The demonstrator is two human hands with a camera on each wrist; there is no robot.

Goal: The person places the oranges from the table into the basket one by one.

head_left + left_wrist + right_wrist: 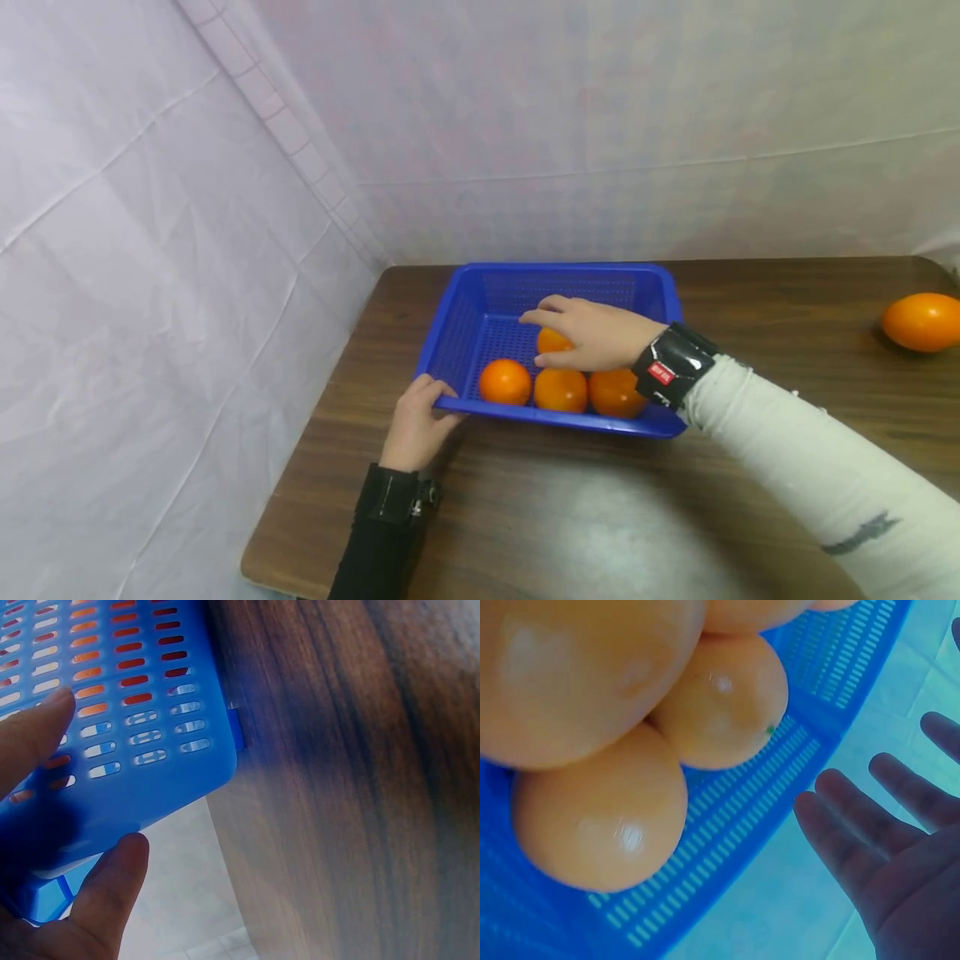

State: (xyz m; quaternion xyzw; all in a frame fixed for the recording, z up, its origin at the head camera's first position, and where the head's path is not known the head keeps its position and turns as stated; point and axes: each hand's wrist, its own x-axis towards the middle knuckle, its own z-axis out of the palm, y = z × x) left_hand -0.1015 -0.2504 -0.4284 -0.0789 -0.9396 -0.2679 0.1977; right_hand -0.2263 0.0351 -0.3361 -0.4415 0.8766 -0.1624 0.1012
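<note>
A blue perforated plastic basket stands on the wooden table, with several oranges inside. Three of them, including the leftmost orange, line its near side; another orange is partly hidden by the right hand. My left hand grips the rim at the near left corner, with thumb and a finger on either side of the basket wall. Over the oranges hovers my right hand, fingers spread. In the right wrist view, these fingers are apart from the oranges and hold nothing.
A single orange lies on the wooden table at the far right. White sheeting hangs behind the table, and more sheeting covers the left side. The basket is close to the table's back edge.
</note>
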